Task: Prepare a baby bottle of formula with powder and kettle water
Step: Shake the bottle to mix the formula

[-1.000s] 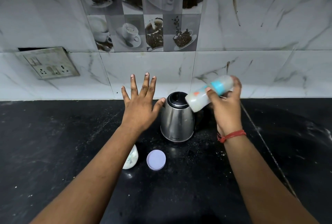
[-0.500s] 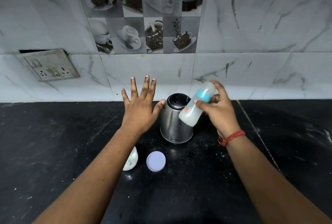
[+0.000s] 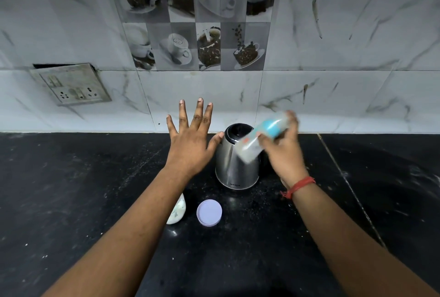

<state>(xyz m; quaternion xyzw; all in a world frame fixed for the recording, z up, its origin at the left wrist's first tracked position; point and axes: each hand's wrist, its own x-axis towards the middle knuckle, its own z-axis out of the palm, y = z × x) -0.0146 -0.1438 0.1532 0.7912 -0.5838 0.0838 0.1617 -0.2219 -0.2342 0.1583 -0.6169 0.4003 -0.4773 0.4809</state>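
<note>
My right hand (image 3: 284, 151) has its grip closed round the baby bottle (image 3: 259, 137), fingers wrapped about the upper part near the blue band, thumb across the front. The bottle is tilted, its base slanting down toward my left and its top up behind my fingers; it shows blurred, so I judge I am shaking it to mix the formula. It sits in the air just in front of the steel kettle (image 3: 235, 161), which stands on the black desk (image 3: 71, 189) just beyond my grip.

My left hand (image 3: 190, 144) is spread wide and flat, fingers straight, holding nothing; its thumb tip comes close to the kettle's shoulder, though I cannot tell whether it touches. Nearer me than that hand, a small white container (image 3: 177, 211) peeps out from under my left forearm, and a round lilac lid (image 3: 209, 212) lies flat just beside it.

The bottle looks like light, stiff plastic, smooth and probably slippery if wet. Filled with liquid it would carry some weight. I judge the middle of the body the safest hold, with fingers well round it while it tilts.
</note>
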